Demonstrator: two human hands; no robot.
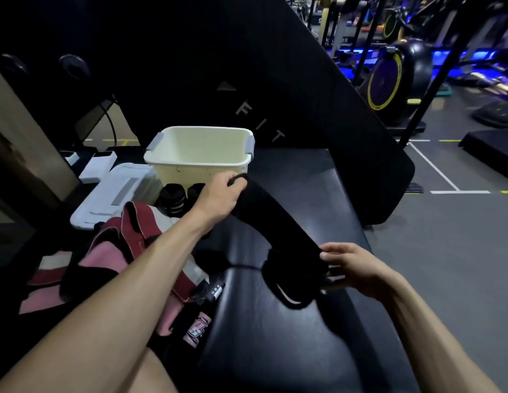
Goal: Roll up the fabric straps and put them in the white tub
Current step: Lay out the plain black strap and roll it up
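Observation:
A black fabric strap (278,222) stretches diagonally above the black padded bench (304,321). My left hand (220,195) grips its far end near the front wall of the white tub (201,163). My right hand (357,268) pinches the near end, where a loop of the strap hangs down. Inside, the tub looks empty. Two rolled black straps (176,198) stand on the bench just in front of the tub. A heap of red, pink and black straps (128,245) lies to the left under my left forearm.
A white lid (111,194) and white boxes (98,165) lie left of the tub. A tall black upright pad (275,80) rises behind the bench. Grey gym floor (445,251) with exercise bikes (389,78) spreads to the right.

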